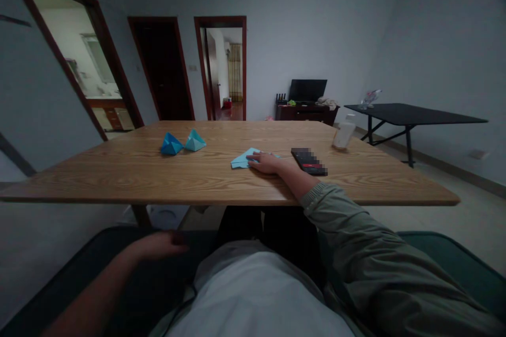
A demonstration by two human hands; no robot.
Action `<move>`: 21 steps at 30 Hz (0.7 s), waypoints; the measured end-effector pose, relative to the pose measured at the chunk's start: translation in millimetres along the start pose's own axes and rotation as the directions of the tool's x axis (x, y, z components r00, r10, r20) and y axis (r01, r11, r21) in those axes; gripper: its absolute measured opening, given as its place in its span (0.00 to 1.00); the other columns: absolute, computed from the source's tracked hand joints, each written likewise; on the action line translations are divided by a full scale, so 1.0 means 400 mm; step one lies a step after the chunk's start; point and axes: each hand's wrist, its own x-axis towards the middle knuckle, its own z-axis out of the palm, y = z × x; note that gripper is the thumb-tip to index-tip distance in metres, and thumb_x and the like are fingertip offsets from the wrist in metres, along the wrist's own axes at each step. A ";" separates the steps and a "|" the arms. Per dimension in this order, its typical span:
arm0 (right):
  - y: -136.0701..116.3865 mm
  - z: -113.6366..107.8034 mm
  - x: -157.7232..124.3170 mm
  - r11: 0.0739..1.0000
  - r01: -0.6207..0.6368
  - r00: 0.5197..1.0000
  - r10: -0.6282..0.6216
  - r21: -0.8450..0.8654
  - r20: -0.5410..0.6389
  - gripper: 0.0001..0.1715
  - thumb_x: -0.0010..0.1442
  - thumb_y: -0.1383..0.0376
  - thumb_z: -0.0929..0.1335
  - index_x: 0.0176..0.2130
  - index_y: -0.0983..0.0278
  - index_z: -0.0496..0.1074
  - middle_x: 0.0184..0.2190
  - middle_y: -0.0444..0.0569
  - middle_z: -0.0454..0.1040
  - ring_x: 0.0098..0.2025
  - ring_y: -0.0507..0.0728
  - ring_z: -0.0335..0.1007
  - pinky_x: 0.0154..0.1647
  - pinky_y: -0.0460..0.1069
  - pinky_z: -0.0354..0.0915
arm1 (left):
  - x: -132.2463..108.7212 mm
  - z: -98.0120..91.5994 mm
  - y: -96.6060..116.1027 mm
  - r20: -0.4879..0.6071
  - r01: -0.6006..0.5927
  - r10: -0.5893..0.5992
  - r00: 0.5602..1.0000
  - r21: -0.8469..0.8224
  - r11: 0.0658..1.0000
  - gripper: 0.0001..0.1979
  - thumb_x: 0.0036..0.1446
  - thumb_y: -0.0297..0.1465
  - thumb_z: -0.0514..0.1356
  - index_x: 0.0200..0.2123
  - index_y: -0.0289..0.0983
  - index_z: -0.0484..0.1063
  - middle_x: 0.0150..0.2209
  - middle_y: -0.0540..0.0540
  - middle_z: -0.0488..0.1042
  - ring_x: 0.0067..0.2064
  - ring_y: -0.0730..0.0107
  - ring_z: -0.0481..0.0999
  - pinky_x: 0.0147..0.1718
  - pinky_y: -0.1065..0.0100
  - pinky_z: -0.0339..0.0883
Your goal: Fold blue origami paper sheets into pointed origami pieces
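Note:
My right hand (264,162) lies flat on a light blue sheet of folded paper (240,161) on the wooden table, fingers stretched out and pointing left. Part of the paper is hidden beneath the palm. Below the table edge, over the seat on the left, hovers my left hand (162,245), smeared by motion, so its fingers do not show clearly. Two folded paper shapes stand farther left on the tabletop: a dark blue one (171,144) and a pale turquoise one (195,140), side by side. Just right of my right hand lies a black phone (306,159).
A whitish bottle (344,133) stands near the right end of the wooden table (118,181). Beyond it is a black folding table (411,112). At the far wall, a television (308,90) sits on a dark cabinet. Green seating (443,247) surrounds my lap.

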 end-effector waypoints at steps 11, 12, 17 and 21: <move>-0.019 -0.018 -0.016 1.000 -0.003 1.000 0.003 -0.011 0.016 0.34 0.66 0.45 0.54 0.66 0.52 0.58 0.68 0.50 0.52 0.67 0.70 0.52 0.63 0.71 0.48 | 0.151 -0.479 0.011 -0.807 0.092 -0.005 0.591 0.062 0.994 0.20 0.57 0.42 0.57 0.50 0.40 0.72 0.46 0.46 0.75 0.45 0.62 0.73 0.48 0.63 0.67; -0.018 -0.018 -0.015 1.000 -0.003 1.000 0.003 -0.012 0.014 0.34 0.66 0.46 0.54 0.66 0.52 0.58 0.68 0.50 0.52 0.67 0.69 0.51 0.64 0.70 0.48 | 0.183 -0.501 -0.011 -0.864 0.122 -0.023 0.503 0.045 0.992 0.21 0.58 0.41 0.57 0.52 0.39 0.71 0.49 0.45 0.74 0.48 0.62 0.72 0.51 0.62 0.65; -0.009 -0.014 -0.009 1.000 0.015 1.000 -0.015 -0.022 0.002 0.33 0.67 0.46 0.54 0.66 0.51 0.58 0.68 0.50 0.53 0.67 0.69 0.52 0.64 0.69 0.48 | 0.293 -0.516 -0.083 -0.939 0.254 -0.122 0.321 -0.039 0.967 0.33 0.56 0.44 0.61 0.61 0.36 0.61 0.63 0.38 0.60 0.60 0.48 0.56 0.58 0.41 0.53; -0.010 -0.015 -0.012 0.999 0.020 1.000 -0.020 -0.026 0.004 0.33 0.67 0.46 0.54 0.66 0.52 0.58 0.68 0.49 0.53 0.66 0.69 0.53 0.64 0.69 0.49 | 0.336 -0.479 -0.077 -0.949 0.347 -0.162 0.272 -0.060 0.936 0.31 0.58 0.45 0.55 0.63 0.40 0.60 0.65 0.36 0.57 0.64 0.37 0.50 0.58 0.32 0.45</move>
